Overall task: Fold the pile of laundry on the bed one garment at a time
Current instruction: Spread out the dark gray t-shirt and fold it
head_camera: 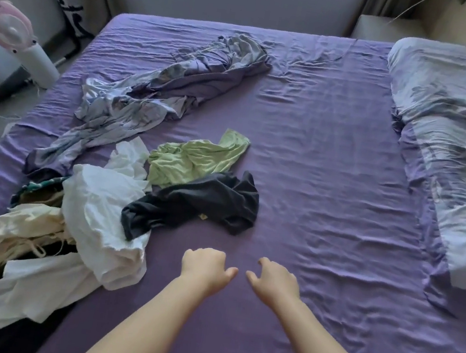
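Both bare forearms extended side by side; left hand [206, 266] and right hand [274, 280] loosely curled, empty, thumbs nearly meeting.

A pink fan [6, 26] stands left; 2 pillows [459, 126] lie right.

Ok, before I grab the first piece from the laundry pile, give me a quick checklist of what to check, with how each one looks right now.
1. Both hands free: left hand and right hand hold nothing, fingers loosely curled: ok.
2. Bare sheet in front to fold on: ok.
3. A garment near the hands: the black garment lies closest: ok.
4. Black garment free to lift alone: it lies over the white garment and the green garment, nothing on top: ok.
5. Garments not tangled underneath: cannot tell.
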### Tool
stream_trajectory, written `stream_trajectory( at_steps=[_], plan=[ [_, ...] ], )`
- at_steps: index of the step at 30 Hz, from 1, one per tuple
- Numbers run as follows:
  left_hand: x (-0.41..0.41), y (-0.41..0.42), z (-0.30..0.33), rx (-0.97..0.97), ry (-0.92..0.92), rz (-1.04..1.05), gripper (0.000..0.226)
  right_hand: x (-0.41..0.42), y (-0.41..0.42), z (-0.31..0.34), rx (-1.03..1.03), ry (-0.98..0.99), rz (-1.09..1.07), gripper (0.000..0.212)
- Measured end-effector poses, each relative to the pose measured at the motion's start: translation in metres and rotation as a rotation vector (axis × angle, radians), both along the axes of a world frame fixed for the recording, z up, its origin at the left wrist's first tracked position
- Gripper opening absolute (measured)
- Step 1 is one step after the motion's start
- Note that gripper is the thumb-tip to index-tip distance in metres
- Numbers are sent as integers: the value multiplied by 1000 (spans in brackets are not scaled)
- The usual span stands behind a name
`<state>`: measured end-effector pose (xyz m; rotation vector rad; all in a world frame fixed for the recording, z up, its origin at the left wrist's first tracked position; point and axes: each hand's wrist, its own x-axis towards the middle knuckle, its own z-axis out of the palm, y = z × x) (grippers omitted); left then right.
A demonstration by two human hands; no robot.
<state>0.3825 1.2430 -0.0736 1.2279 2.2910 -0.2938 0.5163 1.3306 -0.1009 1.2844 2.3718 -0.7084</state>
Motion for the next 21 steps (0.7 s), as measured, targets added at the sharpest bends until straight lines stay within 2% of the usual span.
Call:
stream_trajectory(
  at_steps=[12,17,21],
  plan=[
    [-65,70,-38,-3,-21,-84,48,-62,62,-27,-31,-7,-124,45],
    [-95,90,-68,-4,-55,-109,46,-94,75,-50,-136,-10,-190,43],
    [-126,110,-97,-4,-62,-117,55,-123,94,-77,-216,4,-259,46]
  ],
)
